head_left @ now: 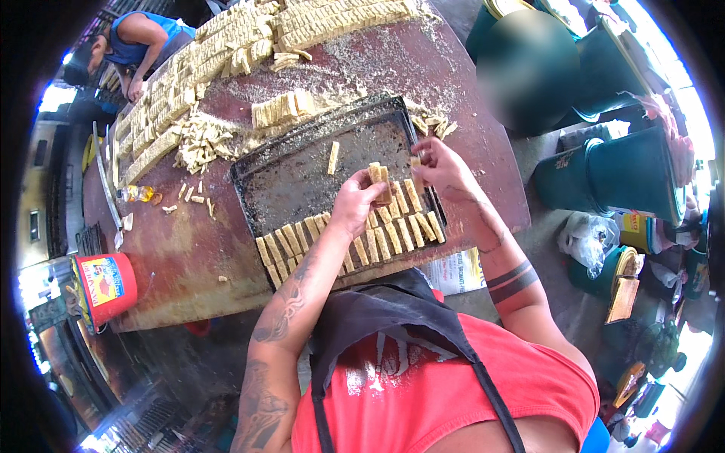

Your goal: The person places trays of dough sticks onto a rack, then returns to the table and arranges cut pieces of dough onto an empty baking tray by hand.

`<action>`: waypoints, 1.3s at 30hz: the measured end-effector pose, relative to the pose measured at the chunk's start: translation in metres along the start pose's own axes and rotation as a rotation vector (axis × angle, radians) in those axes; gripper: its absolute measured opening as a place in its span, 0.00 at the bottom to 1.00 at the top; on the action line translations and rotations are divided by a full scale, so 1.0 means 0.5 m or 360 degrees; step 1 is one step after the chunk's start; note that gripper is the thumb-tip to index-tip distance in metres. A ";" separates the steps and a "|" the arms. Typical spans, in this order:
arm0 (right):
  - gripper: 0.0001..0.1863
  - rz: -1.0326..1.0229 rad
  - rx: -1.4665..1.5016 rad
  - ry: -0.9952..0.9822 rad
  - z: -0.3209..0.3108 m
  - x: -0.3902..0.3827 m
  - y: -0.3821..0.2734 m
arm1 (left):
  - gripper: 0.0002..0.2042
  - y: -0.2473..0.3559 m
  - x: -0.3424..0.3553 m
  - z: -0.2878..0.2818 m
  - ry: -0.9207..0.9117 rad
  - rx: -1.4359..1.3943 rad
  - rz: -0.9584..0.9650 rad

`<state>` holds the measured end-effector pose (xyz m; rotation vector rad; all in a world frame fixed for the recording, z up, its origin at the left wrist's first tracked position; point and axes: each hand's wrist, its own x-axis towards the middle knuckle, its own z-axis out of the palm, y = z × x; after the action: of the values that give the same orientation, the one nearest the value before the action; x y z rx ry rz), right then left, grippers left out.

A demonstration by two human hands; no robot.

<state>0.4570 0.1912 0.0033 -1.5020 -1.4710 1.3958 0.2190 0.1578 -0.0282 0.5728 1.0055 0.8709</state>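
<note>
A dark, crumb-dusted baking tray [291, 181] lies in front of me. Rows of pale yellow dough sticks [421, 228] line its near half, and a single stick [333, 158] lies farther back. Above the tray's right half, my left hand [359, 196] is closed on a few sticks [377, 177] held together. My right hand [442, 170] is at the tray's right edge, fingers closed round a single stick [415, 161], partly hidden by them.
The table [174, 279] carries stacked sticks [340, 23], loose pieces, a bottle [138, 194], a long blade [113, 204] and a red bucket [106, 291]. A person [143, 45] bends at the back left. Green tubs [627, 174] stand at the right.
</note>
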 end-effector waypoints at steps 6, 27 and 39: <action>0.16 -0.0315 -0.0849 0.0084 0.037 -0.047 0.027 | 0.14 0.019 -0.053 -0.054 -0.0057 -0.0186 -0.0058; 0.16 -0.0519 -0.0426 -0.0659 0.803 0.090 -0.193 | 0.17 0.047 -0.458 -0.547 0.0889 -0.0505 0.0390; 0.15 -0.0198 -0.0381 -0.0582 0.794 0.076 -0.218 | 0.13 0.085 -0.404 -0.576 0.0671 0.0006 0.0037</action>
<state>0.0455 0.1533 -0.0084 -1.3099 -1.9809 1.5178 -0.1071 0.0190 -0.0255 0.4111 1.3828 1.0347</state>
